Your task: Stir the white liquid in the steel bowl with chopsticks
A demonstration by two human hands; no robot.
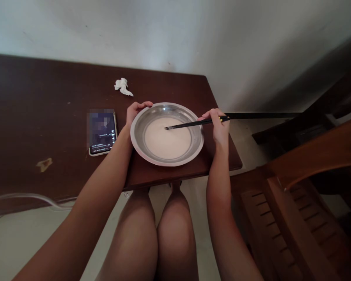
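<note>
A wide steel bowl stands near the front edge of the dark table, holding a smooth, pale, creamy mixture. My left hand grips the bowl's left rim, its fingers curled over the far side. In my right hand is a pair of black chopsticks with gold marks near the top. They reach across the right rim, and their whitened tips rest at the mixture's surface. Some fingers of the right hand lie by the bowl's right rim; whether they touch it I cannot tell.
Left of the bowl lies a lit phone, partly blurred. A crumpled white tissue is farther back on the brown table. A white cable runs along the front left edge. Wooden chairs stand at the right, and a wall closes the back.
</note>
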